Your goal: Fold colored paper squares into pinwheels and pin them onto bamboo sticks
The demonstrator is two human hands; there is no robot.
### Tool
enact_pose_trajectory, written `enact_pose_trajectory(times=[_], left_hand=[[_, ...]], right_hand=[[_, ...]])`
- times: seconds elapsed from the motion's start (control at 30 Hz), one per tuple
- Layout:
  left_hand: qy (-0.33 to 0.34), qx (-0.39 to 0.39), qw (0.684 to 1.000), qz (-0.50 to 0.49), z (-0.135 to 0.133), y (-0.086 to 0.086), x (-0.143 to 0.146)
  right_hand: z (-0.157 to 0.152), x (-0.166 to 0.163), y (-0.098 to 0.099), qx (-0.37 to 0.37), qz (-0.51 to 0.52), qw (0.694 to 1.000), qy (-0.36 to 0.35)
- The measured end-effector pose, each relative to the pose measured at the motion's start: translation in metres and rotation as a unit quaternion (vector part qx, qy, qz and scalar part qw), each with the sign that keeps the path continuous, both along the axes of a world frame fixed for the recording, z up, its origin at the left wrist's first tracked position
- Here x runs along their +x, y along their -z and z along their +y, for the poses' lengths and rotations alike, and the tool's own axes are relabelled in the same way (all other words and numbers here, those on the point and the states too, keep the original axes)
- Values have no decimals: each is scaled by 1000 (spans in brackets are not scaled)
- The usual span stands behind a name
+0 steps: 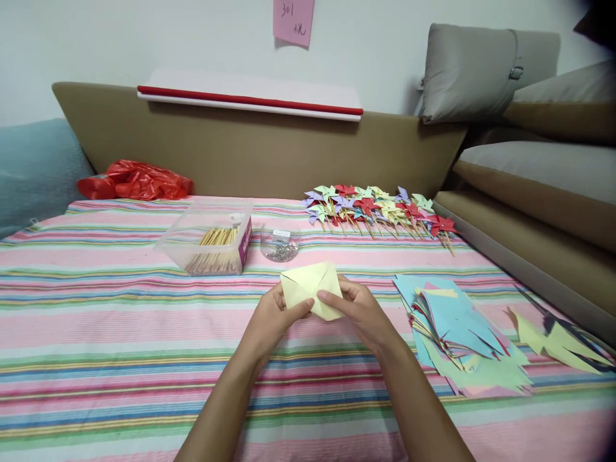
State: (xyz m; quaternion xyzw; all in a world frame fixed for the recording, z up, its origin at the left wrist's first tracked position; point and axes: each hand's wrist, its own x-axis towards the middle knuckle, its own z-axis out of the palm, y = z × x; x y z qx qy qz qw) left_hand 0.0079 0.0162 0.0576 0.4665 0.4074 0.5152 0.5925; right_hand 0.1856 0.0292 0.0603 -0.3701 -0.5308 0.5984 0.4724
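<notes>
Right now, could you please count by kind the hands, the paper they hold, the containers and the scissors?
Hands (left hand, right hand): 2
Pale-yellow paper: 1
Containers (stick box, round dish): 2
Pair of scissors: 1
Total: 6

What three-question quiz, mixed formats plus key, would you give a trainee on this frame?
1. Multiple choice: what do the left hand and right hand both hold?
a) a red pinwheel
b) yellow paper
c) a red plastic bag

2. True or false: the clear box with wooden sticks in it stands to the left of the round clear container.

3. Fill in: the stack of coloured paper lies on the striped cloth to the person's ____.

Key: 1. b; 2. true; 3. right.
</notes>
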Motion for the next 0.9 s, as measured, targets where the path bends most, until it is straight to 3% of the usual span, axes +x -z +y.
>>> enact_pose_trajectory(times=[0.2,0.33,0.5,0.8,0.9], left_hand=[[9,4,1000,12,0,1,-1],[-6,-6,1000,-21,1,0,0],[-54,-31,996,-69,-4,-6,6],[-96,-29,987,-127,-42,-28,40],[-132,-10,982,-134,-51,-27,44]], right_hand=[[-2,-7,2,-42,7,999,24],[-2,-16,5,-82,84,989,90],[4,-25,5,-78,171,972,143],[-7,-52,-4,-83,250,961,78],[-15,-54,-7,-78,265,959,58]])
